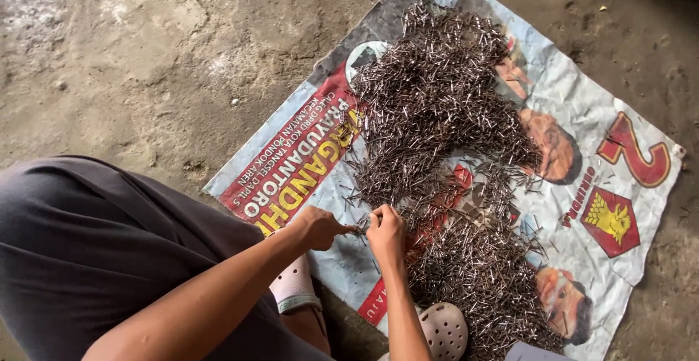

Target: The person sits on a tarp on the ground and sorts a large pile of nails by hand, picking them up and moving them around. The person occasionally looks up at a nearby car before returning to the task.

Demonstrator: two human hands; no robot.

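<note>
- the left hand [317, 226] and the right hand [386, 233] are close together, fingers pinched on a few small nails [362, 224] between them.
- they work at the near edge of a big pile of dark nails [437, 106].
- the pile lies on a printed plastic sheet [626, 179] spread on the dirt floor [145, 55].
- pale clogs [445, 330] are on the feet below the hands.

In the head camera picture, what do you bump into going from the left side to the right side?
Dark trouser leg → left hand → right hand → pile of nails → printed sheet's far right edge, with bare dirt floor around it all.
</note>
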